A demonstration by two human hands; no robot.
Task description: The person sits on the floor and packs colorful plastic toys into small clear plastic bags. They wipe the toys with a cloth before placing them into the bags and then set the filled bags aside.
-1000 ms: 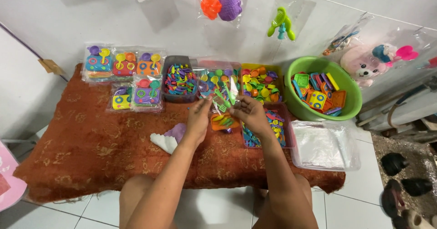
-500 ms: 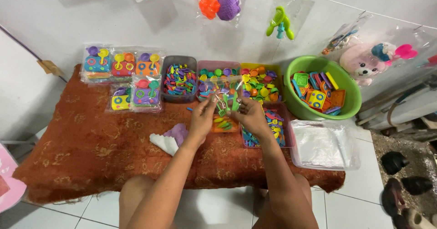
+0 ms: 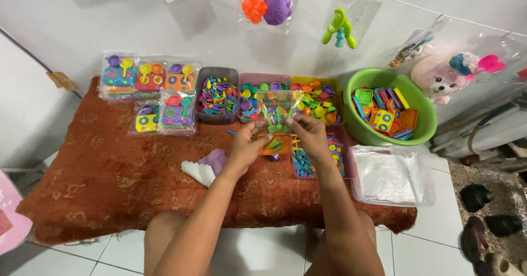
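Both hands meet over the middle of a low table with a rust-red patterned cloth (image 3: 99, 182). My left hand (image 3: 246, 147) and my right hand (image 3: 308, 134) together hold a small clear plastic bag (image 3: 279, 107) with green toy utensils (image 3: 276, 120) sticking into it. Under the hands lies an orange toy piece (image 3: 277, 144). Just right of them stands a clear tray of small colourful toy parts (image 3: 335, 152).
Along the wall sit bagged toy sets (image 3: 147, 81), three clear boxes of small toys (image 3: 218, 96), and a green basin (image 3: 422, 123) of toy blocks. A clear tub of plastic bags (image 3: 392, 176) is at the right. White and purple items (image 3: 206, 166) lie left of the hands.
The bag has been lifted slightly and held more upright between both hands; the green utensils now show inside its opening. The hands have stayed over the same spot.
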